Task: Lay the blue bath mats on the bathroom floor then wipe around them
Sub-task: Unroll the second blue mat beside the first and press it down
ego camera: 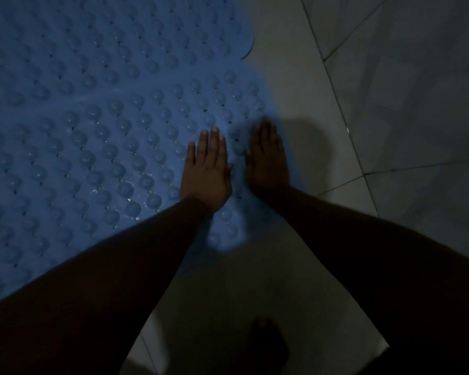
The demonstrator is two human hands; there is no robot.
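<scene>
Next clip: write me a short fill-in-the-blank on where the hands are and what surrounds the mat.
1. The left hand and the right hand both rest flat on the ____ mat.
2. The floor beside the mat is covered in pale ____.
3. At the bottom of the view, a bare ____ stands on the floor.
Missing words: blue; tiles; foot.

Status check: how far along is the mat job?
Done: a blue bath mat lies flat on the tiled floor. In hand: left hand and right hand press flat on the mat near its edge. Left: wiping around it; no cloth in view. Whether a second mat overlaps at the top is unclear.
</scene>
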